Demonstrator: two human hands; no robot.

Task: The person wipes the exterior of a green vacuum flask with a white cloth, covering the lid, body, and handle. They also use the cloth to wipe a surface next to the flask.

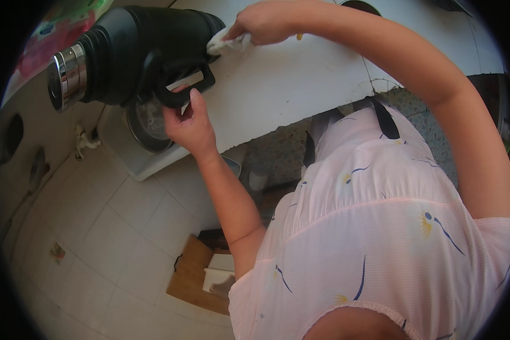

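Note:
A large dark vacuum flask (127,55) with a shiny metal cap (68,76) lies tilted on its side at the upper left, its cap end to the left. My left hand (193,123) grips the flask's black handle (195,87) from below, thumb on the near bar. A white cloth (229,42) is bunched under the fingers of my right hand (261,25), against the flask's base end. Part of the cloth is hidden by those fingers.
A white countertop (280,80) with a chipped front edge runs under the flask. Left of it, a pale plastic tub (140,165) holds a metal pan (148,123). A tap (85,140) and hanging utensils (36,170) are along the tiled wall.

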